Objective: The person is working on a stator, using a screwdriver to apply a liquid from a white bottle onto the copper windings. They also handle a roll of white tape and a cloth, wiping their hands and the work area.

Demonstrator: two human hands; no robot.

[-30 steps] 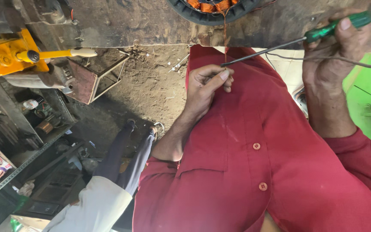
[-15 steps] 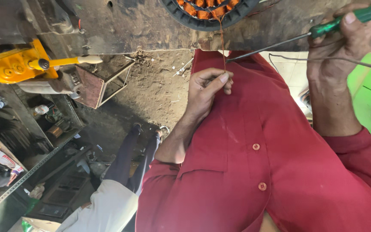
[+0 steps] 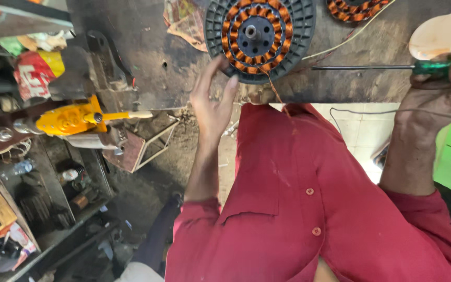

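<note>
Since the earlier frame, the view has tipped up so the whole wound motor part now shows, and the left hand has lifted from the chest to the bench edge.

Going left to right: at far left sits a cluttered shelf with a red and yellow packet. Next to it, a yellow hand tool is mounted at the corner of the dark, grimy workbench, its pale handle pointing right. Below it, a small open metal frame lies on the dirt floor.

Near the centre, the left hand is spread open, fingertips touching the lower rim of the stator, a round black plastic disc ringed with copper coils that lies flat on the bench. A loose thin copper strand hangs from its lower edge toward the red shirt. A second copper winding peeks in at the top, just to the right.

At far right, the right hand is closed around the green handle of a screwdriver, whose long dark shaft lies level and points left toward the disc, its tip short of it.

The disc looks stiff and fairly heavy for its size. Its fine enamelled wire looks easy to nick, so the plastic outer rim seems the safest place to grip.
</note>
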